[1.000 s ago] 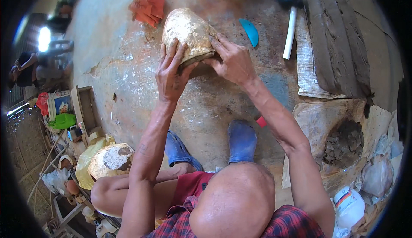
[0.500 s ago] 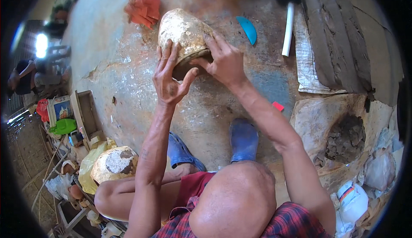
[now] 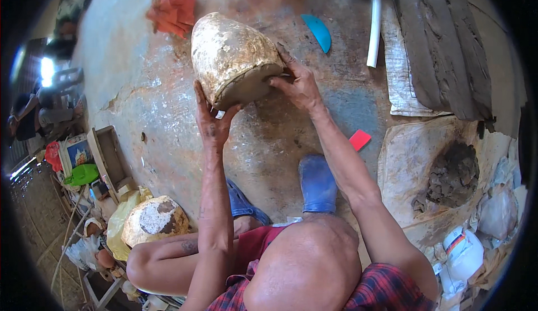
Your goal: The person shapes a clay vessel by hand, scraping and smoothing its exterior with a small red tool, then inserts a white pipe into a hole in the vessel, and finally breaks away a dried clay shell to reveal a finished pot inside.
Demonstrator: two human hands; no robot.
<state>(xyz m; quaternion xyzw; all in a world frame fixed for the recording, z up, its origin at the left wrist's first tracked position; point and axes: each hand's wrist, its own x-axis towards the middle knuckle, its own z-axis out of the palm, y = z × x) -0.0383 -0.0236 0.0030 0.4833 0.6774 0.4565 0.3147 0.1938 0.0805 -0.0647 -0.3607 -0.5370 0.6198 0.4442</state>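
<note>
A large dome-shaped mold (image 3: 232, 47) with a flaky cream and brown crust is tilted in front of me, its wide grey-brown end facing me. My left hand (image 3: 213, 123) is closed on its lower left rim, the thumb against the edge of the wide end. On the opposite side, my right hand (image 3: 301, 88) grips the rim with fingers on the outer wall and thumb at the wide end. A small white bit (image 3: 220, 114) shows beside my left hand. How the mold rests on the floor at its far side is hidden.
Beyond lie a crumpled orange cloth (image 3: 172, 11), a teal half-moon scraper (image 3: 318, 32) and a white tube (image 3: 375, 30). Rightward are a red piece (image 3: 360, 139), grey clay slabs (image 3: 443, 42) and crumbled clay (image 3: 455, 173). Another crusted dome (image 3: 154, 221) sits by my left knee.
The mold has been tipped so its wide end turns more toward me, and has shifted slightly left. My left hand slid from its top down to the lower left rim.
</note>
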